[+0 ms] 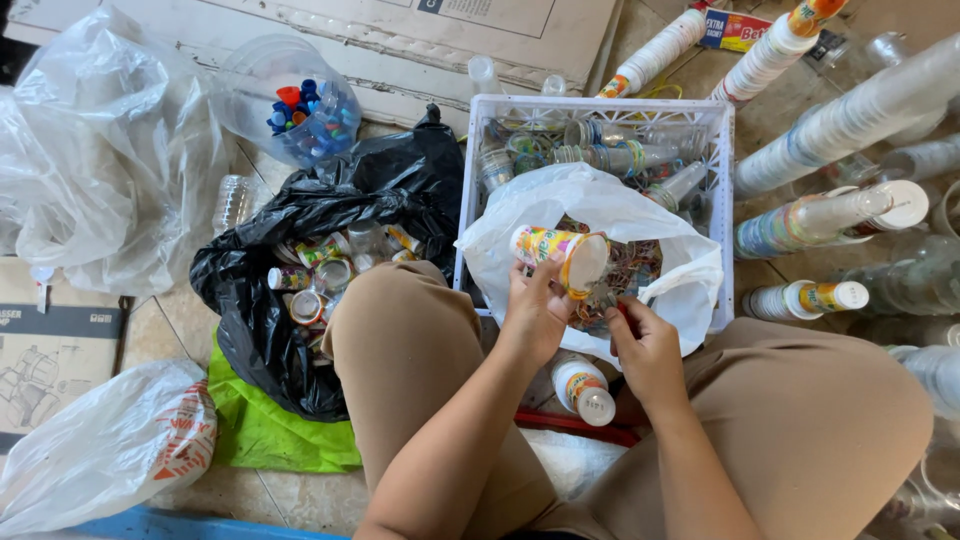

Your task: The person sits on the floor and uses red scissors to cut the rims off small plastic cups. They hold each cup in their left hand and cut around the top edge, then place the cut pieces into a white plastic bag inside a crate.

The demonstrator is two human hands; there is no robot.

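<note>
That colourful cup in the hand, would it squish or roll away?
The colourful plastic cup looks thin, so it would probably dent if squeezed. The left hand holds it on its side; set down like that, its round tapered shape would likely roll in a curve. It seems empty, so probably light.

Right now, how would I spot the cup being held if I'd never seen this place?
Find the white plastic crate in the middle, lined with a white bag. Above that bag, the left hand grips a cup lying sideways. Unlike the stacked cups around, it is single, with a yellow patterned label.
</note>
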